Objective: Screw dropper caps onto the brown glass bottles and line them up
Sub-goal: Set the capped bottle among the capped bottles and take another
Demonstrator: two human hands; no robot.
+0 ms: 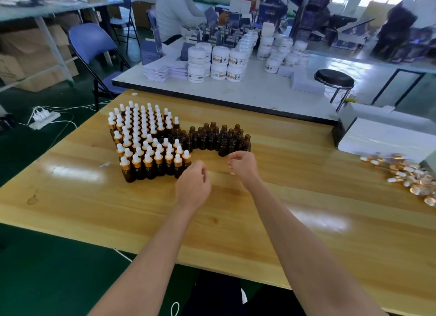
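Capped bottles (146,141) massed in tight rows toward the far left corner of the desk (283,209), all upright, long axis vertical, white bulbs and gold collars pointing up. Touching them on the right, uncapped bottles (217,136), also upright, open necks up. Loose dropper caps (405,174) heaped at the right edge, lying every way. Left hand (193,186) just beside the front row, fingers loosely curled, holding nothing; right hand (243,164) near the uncapped cluster, fingers likewise curled and empty. Labels on white jars (219,63) beyond the desk too blurred to read.
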